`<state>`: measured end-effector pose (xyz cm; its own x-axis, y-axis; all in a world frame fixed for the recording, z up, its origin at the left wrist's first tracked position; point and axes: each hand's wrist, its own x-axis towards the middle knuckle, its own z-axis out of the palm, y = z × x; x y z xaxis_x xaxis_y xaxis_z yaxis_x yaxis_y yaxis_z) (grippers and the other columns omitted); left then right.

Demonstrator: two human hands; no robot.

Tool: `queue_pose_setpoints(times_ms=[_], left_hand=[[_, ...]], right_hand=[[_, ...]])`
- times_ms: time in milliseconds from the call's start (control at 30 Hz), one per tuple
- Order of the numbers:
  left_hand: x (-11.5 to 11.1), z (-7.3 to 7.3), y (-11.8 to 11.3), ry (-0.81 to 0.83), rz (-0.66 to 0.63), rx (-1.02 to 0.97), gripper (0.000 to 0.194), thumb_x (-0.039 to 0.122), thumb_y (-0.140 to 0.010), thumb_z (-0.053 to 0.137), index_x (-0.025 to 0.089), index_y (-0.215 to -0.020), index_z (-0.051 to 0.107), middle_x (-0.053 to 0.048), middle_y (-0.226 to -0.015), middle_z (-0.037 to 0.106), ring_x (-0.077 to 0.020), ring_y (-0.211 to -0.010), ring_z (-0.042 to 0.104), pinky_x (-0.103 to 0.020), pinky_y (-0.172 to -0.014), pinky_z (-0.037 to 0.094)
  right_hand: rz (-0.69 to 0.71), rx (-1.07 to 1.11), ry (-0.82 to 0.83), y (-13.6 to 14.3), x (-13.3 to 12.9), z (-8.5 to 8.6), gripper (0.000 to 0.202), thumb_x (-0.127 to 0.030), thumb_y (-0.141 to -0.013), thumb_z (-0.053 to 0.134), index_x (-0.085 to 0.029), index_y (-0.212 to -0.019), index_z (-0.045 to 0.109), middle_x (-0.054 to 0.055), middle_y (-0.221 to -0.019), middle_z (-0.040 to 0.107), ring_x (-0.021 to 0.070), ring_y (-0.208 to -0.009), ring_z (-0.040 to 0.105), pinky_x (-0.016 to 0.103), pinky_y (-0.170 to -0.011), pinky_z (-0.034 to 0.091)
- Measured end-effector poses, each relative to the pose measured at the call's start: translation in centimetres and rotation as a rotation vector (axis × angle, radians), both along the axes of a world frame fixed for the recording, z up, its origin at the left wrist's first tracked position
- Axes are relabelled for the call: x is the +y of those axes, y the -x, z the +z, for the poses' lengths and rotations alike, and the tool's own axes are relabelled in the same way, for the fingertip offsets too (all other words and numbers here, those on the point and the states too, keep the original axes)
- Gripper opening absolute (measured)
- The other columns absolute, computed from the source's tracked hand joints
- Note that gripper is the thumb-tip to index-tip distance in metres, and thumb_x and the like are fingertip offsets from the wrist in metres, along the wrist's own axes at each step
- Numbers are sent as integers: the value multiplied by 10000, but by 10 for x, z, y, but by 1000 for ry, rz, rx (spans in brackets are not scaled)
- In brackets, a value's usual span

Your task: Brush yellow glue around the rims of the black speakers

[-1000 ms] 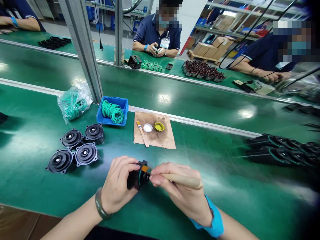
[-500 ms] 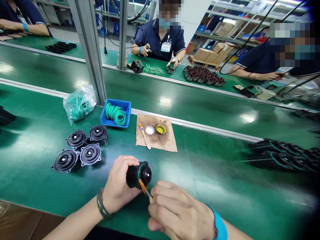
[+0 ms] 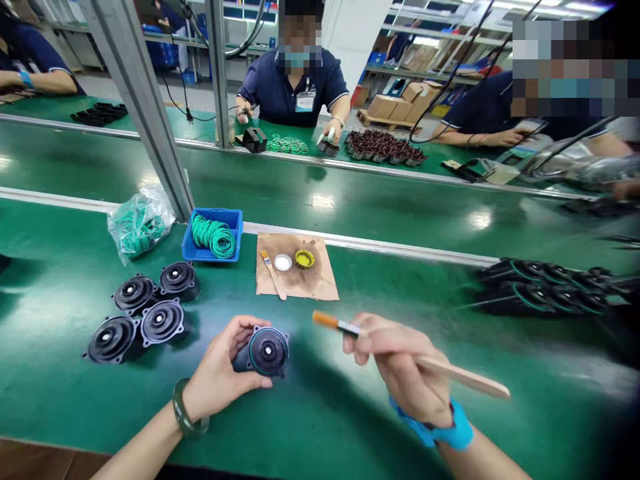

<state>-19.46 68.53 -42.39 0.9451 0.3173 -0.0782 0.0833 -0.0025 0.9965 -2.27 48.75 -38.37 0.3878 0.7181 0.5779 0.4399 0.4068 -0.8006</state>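
My left hand [image 3: 225, 363] is wrapped round a black round housing [image 3: 269, 351] with flange ears and a green ring around its raised centre; its ringed face is turned up toward me. To the right, my right hand [image 3: 400, 357] grips a paintbrush [image 3: 463, 378] by its wooden handle, the orange bristles pointing left, apart from the housing. Beyond the hands lies a stained cardboard piece [image 3: 320, 283] bearing a second brush [image 3: 274, 277], a white round lid [image 3: 283, 262] and a yellow cup [image 3: 304, 259].
Several black housings [image 3: 163, 320] stand at left. Behind them are a blue bin [image 3: 213, 257] of green rings and a plastic bag [image 3: 140, 223] of rings. Ringed housings [image 3: 540, 293] line the right side. A metal post [image 3: 140, 100] rises at left; a co-worker [image 3: 295, 87] sits opposite.
The brush has come away from the housing's green ring, and my right hand has lifted to the right with it. My left hand has turned the housing face up.
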Motion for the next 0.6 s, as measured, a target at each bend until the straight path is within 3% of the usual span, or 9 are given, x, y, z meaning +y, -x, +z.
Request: queue_pose_setpoints(times_ms=[100,200,333,467,600], left_hand=[[1,-1,-1,36,-60,12,605,176,-656,834,219,-1173,523,-130,-1266,603,-251,-1145,613,-373,-956,518],[2,-3,-2,20,-101,-5,630,229,-672,838,216,-1211,510,-146,-1300,581,-269,-1210,576,-421,-1027,477],[3,-4,-1,-40,-109,-41,630,259,-655,860,209,-1198,545,-143,-1281,594,-292,-1245,546,-438,-1060,444],[3,-5,-1,-134,-79,-44,634,247,-624,876,213,-1183,578,-106,-1186,639,-273,-1145,606,-413,-1018,480],[-2,-6,-5,-269,-53,-44,630,193,-673,825,244,-1240,555,-92,-1248,598,-262,-1175,587,-421,-1034,477]], right_hand=[[-172,147,84,1,-6,-10,258,-280,-1021,363,-272,-1112,604,52,-859,676,211,-883,646,382,-785,506],[-246,135,215,6,-3,-13,221,-318,-1014,400,-225,-991,600,63,-962,689,185,-924,649,311,-787,512],[-243,65,271,12,4,-13,187,-341,-992,456,-199,-946,569,60,-962,648,148,-886,623,257,-778,500],[-197,16,313,23,9,-17,149,-340,-935,564,-205,-993,537,50,-982,606,149,-902,604,266,-800,496],[-202,-88,380,41,20,-21,529,-441,-718,799,-208,-1062,472,103,-1148,533,241,-1120,565,359,-923,498]])
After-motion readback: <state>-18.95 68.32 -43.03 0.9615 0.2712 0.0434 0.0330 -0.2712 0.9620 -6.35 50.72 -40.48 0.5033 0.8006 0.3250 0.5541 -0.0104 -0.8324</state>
